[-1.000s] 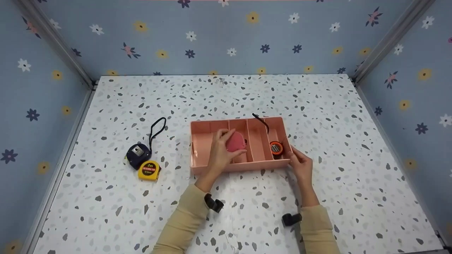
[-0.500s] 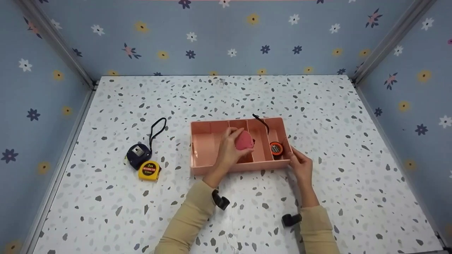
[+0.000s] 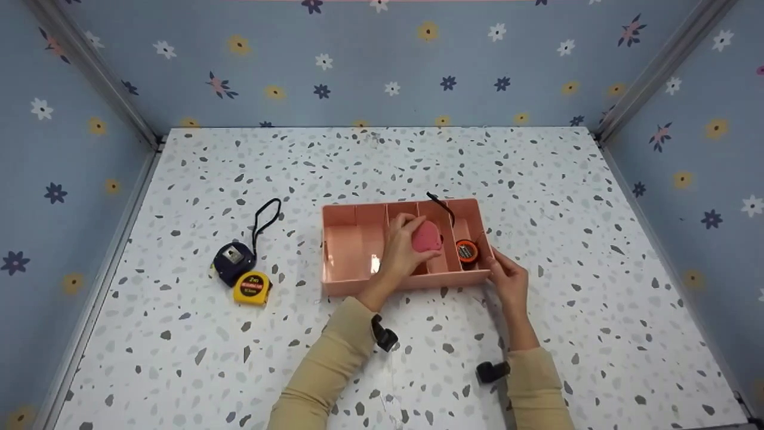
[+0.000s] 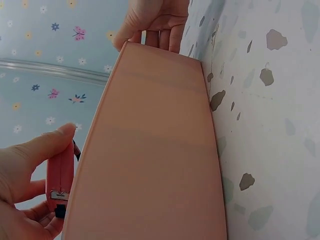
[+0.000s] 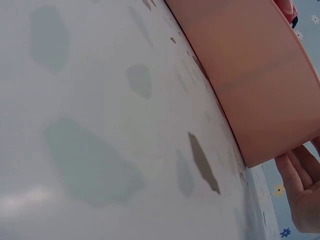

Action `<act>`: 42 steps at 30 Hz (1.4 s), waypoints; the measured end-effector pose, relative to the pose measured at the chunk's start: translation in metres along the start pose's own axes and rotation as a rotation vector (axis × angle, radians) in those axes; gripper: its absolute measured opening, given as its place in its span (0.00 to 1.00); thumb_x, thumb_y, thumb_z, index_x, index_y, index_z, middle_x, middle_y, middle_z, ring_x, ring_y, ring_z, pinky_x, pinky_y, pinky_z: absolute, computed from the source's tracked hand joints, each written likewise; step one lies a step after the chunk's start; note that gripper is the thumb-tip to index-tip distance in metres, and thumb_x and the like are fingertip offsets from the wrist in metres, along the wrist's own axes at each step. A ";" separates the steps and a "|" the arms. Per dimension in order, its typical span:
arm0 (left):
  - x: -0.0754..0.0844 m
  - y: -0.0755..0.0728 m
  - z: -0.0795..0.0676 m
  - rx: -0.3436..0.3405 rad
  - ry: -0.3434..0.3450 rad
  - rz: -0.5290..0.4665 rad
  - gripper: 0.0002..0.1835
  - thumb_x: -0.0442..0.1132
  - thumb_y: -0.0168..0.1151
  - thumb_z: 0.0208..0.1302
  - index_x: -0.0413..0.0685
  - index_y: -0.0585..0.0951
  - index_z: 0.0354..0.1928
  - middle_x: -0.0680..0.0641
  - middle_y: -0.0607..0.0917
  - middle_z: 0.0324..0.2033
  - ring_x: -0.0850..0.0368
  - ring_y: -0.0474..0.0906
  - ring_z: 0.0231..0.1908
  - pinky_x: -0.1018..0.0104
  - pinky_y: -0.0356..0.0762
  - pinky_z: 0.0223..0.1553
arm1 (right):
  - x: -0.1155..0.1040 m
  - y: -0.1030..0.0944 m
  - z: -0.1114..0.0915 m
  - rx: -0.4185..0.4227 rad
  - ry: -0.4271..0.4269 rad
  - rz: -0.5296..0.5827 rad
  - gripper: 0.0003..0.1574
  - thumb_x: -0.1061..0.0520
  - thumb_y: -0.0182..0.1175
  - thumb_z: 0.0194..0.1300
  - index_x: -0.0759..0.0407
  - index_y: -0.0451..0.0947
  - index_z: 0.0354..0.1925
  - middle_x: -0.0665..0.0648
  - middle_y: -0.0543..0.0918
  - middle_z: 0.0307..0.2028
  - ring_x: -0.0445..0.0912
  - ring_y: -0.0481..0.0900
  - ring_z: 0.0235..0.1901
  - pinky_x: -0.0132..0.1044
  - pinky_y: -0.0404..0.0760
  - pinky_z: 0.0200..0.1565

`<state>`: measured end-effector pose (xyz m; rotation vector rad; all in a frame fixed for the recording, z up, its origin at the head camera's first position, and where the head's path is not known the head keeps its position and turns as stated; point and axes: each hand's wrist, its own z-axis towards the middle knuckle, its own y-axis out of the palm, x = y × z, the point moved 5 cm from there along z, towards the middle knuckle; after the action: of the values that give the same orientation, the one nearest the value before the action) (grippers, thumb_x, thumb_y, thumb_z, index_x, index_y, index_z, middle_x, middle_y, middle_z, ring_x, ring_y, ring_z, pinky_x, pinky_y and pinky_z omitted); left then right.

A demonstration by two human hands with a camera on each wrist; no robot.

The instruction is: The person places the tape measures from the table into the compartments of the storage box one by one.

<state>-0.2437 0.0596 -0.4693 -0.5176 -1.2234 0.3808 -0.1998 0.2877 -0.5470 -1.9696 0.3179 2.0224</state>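
A pink compartment box point(image 3: 349, 248) lies on the table. Over its middle compartments my left hand point(image 3: 401, 254) pinches a pink tape measure point(image 3: 427, 237) between thumb and fingers. The left wrist view shows the tape measure's metal-and-black mouth end point(image 4: 60, 200) just beyond the box's front wall. My right hand point(image 3: 510, 280) holds the box at its right front corner, and part of its fingers is hidden behind the end wall. An orange and black tape measure point(image 3: 467, 252) sits in the rightmost compartment, its black strap point(image 3: 440, 207) hanging over the back rim.
To the left on the speckled table point(image 3: 179, 340) lie a dark blue tape measure point(image 3: 231, 263) with a looped strap and a yellow tape measure point(image 3: 252, 288), side by side. Flower-patterned walls point(image 3: 382, 65) enclose the table at the back and sides.
My left hand has carried the pink tape measure rightward across the box, from the narrow middle compartment toward the one right of it. My right hand and the box have stayed put.
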 end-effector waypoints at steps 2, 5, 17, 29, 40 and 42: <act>0.001 0.003 0.001 -0.007 -0.003 0.019 0.38 0.46 0.74 0.35 0.40 0.74 0.54 0.45 0.71 0.46 0.51 0.64 0.50 0.60 0.67 0.49 | -0.006 0.002 -0.002 0.010 0.018 -0.025 0.21 0.61 0.56 0.59 0.69 0.73 0.50 0.64 0.77 0.47 0.39 0.77 0.38 0.30 0.78 0.36; 0.002 0.006 0.003 -0.023 -0.008 0.029 0.38 0.45 0.74 0.35 0.41 0.74 0.53 0.45 0.70 0.47 0.52 0.64 0.50 0.61 0.67 0.50 | -0.009 0.003 -0.002 0.012 0.035 -0.032 0.20 0.63 0.55 0.60 0.69 0.72 0.51 0.66 0.75 0.48 0.39 0.77 0.38 0.30 0.78 0.35; 0.006 0.020 0.007 -0.082 -0.035 -0.028 0.39 0.41 0.74 0.36 0.37 0.72 0.55 0.46 0.68 0.47 0.54 0.64 0.51 0.71 0.67 0.50 | 0.004 -0.002 0.001 0.000 0.006 -0.013 0.26 0.50 0.62 0.54 0.62 0.76 0.49 0.61 0.78 0.46 0.40 0.78 0.36 0.29 0.78 0.34; 0.010 0.026 0.012 -0.106 -0.021 -0.011 0.38 0.40 0.74 0.35 0.35 0.72 0.53 0.45 0.69 0.46 0.55 0.63 0.51 0.73 0.65 0.51 | -0.004 0.002 -0.002 -0.002 -0.022 -0.008 0.25 0.57 0.59 0.58 0.70 0.72 0.50 0.66 0.76 0.47 0.41 0.78 0.38 0.30 0.78 0.35; 0.010 0.033 0.016 -0.127 -0.026 0.033 0.38 0.40 0.75 0.34 0.36 0.73 0.53 0.46 0.70 0.45 0.55 0.65 0.49 0.73 0.67 0.50 | 0.037 -0.008 0.017 0.044 -0.004 -0.006 0.21 0.55 0.62 0.55 0.59 0.78 0.48 0.59 0.79 0.45 0.45 0.78 0.41 0.32 0.78 0.35; 0.009 0.034 0.016 -0.128 -0.027 0.019 0.38 0.40 0.75 0.35 0.35 0.72 0.53 0.46 0.70 0.45 0.55 0.65 0.49 0.73 0.67 0.49 | 0.036 -0.008 0.017 0.052 -0.004 -0.009 0.22 0.52 0.63 0.54 0.60 0.78 0.47 0.60 0.79 0.45 0.46 0.78 0.40 0.33 0.78 0.35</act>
<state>-0.2564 0.0951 -0.4768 -0.6358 -1.2753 0.3276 -0.2129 0.3034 -0.5819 -1.9319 0.3564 1.9914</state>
